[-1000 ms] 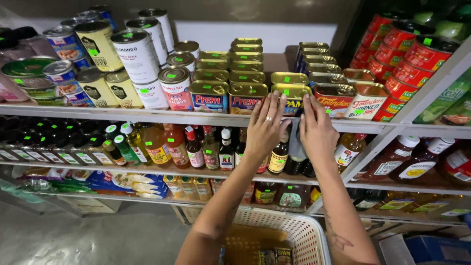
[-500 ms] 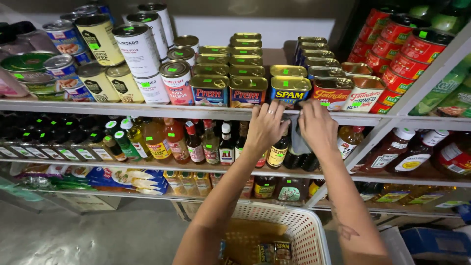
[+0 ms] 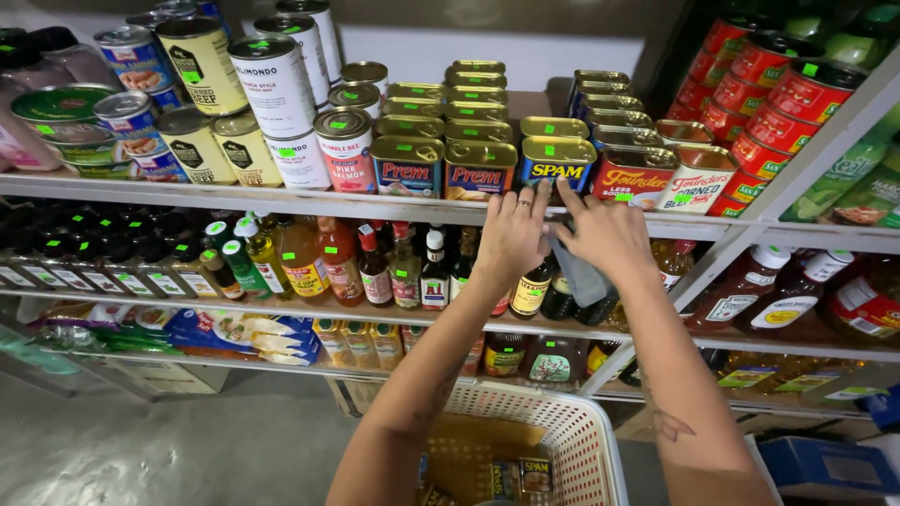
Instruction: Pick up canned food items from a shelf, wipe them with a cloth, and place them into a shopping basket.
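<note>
Both hands are up at the front edge of the top shelf, right under a blue tin of lunch meat. The left hand has its fingers stretched up flat with the tips touching the shelf edge below that tin — open, holding nothing I can see. The right hand sits just beside it, index finger pointing up at the tin's lower corner, and a dark grey cloth hangs beneath its palm; can't tell how tightly it's gripped. Bottles of sauce line the shelf below. Lower down there's a white plastic basket — small tins lie in it.
</note>
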